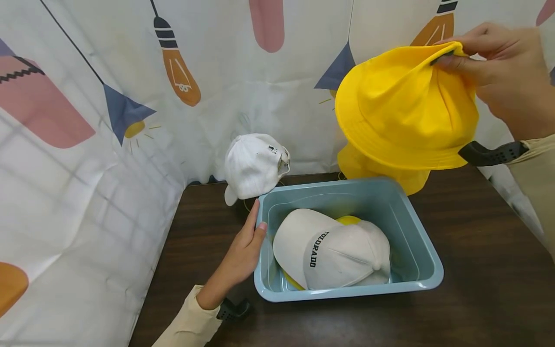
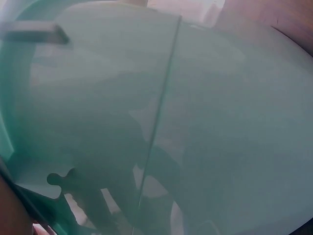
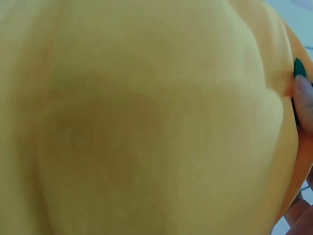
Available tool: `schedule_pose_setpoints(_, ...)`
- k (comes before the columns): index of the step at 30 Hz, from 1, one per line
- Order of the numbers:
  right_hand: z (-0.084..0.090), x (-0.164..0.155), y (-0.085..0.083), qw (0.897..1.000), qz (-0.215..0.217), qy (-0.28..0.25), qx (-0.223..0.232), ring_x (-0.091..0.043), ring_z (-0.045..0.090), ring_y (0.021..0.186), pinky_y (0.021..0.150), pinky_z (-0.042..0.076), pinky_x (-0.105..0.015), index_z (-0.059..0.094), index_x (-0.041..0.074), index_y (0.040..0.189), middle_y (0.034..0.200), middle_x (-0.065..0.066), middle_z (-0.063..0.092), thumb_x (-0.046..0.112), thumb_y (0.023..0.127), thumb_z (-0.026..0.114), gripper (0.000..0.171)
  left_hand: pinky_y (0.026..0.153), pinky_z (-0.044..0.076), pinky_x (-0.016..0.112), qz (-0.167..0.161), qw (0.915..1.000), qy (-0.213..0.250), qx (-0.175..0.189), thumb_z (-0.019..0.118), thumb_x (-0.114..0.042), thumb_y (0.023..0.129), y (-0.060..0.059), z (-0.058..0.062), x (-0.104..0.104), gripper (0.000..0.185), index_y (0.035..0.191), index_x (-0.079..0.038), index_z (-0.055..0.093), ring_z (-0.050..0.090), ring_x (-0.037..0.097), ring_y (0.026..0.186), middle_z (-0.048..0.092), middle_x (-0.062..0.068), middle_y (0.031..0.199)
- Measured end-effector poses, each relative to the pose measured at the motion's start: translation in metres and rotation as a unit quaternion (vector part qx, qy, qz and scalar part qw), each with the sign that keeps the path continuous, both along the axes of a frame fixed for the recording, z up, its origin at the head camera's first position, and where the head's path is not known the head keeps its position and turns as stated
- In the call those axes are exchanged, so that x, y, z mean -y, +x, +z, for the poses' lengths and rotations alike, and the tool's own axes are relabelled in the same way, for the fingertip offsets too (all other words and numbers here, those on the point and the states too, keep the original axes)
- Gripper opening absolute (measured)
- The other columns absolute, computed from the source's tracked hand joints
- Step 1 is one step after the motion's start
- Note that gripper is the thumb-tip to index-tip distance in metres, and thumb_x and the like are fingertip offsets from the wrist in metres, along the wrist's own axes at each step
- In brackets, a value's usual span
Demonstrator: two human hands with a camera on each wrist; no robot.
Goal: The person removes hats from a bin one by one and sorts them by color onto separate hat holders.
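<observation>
My right hand point(image 1: 505, 72) pinches a yellow bucket hat point(image 1: 407, 106) by its edge, holding it up above the right rear of a light blue plastic bin point(image 1: 420, 250). In the right wrist view the yellow cloth fills most of the picture, and a thumb point(image 3: 304, 100) presses on a dark green patch of it. With fairly straight fingers, my left hand point(image 1: 243, 250) touches the bin's left side near the rim. Inside the bin lies a white cap point(image 1: 347, 255) lettered COLORADO, over something yellow point(image 1: 348, 220) that is mostly hidden.
Behind the bin's left rear corner a white cap point(image 1: 253, 164) sits raised on what seems a thin stand. Another yellow hat point(image 1: 381, 168) is behind the bin, partly covered by the held one. A patterned cloth point(image 1: 208, 130) hangs behind the dark wooden table point(image 1: 195, 226).
</observation>
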State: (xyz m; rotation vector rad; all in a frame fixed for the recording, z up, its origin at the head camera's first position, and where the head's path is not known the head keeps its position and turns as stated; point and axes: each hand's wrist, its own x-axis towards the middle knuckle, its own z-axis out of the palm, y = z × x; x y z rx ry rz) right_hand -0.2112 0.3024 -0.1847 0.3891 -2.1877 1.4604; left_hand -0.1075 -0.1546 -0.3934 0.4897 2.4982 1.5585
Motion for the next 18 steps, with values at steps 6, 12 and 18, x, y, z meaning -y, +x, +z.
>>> schedule_pose_setpoints(6, -0.017, -0.014, -0.013, 0.999, -0.016, 0.03, -0.003, -0.009, 0.05, 0.109, 0.085, 0.05, -0.005, 0.071, -0.002, 0.124, 0.103, 0.005, 0.058, -0.001, 0.094, 0.066, 0.03, 0.122, 0.019, 0.055, 0.002, 1.0, 0.001, 0.004, 0.035, -0.025, 0.113, -0.001, 0.0, 0.0, 0.065, 0.166, -0.015, -0.002, 0.013, 0.029, 0.158, 0.004, 0.004, 0.173)
schedule_pose_setpoints(12, -0.031, -0.023, -0.019, 0.997, -0.04, 0.049, 0.032, -0.005, 0.051, 0.104, 0.08, 0.049, -0.003, 0.072, 0.004, 0.125, 0.1, 0.008, 0.057, 0.003, 0.094, 0.069, 0.031, 0.123, 0.019, 0.055, 0.004, 0.9999, 0.011, 0.011, 0.036, -0.024, 0.113, 0.0, -0.001, 0.0, 0.065, 0.166, -0.016, -0.002, 0.013, 0.028, 0.158, 0.005, 0.003, 0.173)
schedule_pose_setpoints(18, -0.045, -0.029, -0.023, 0.998, -0.04, 0.032, 0.043, -0.005, 0.051, 0.103, 0.08, 0.051, -0.005, 0.072, 0.003, 0.124, 0.102, 0.007, 0.059, 0.005, 0.093, 0.07, 0.031, 0.122, 0.02, 0.054, -0.002, 0.9997, 0.021, 0.015, 0.035, -0.024, 0.113, -0.001, -0.001, -0.001, 0.065, 0.166, -0.02, -0.002, 0.014, 0.027, 0.158, 0.005, 0.001, 0.173)
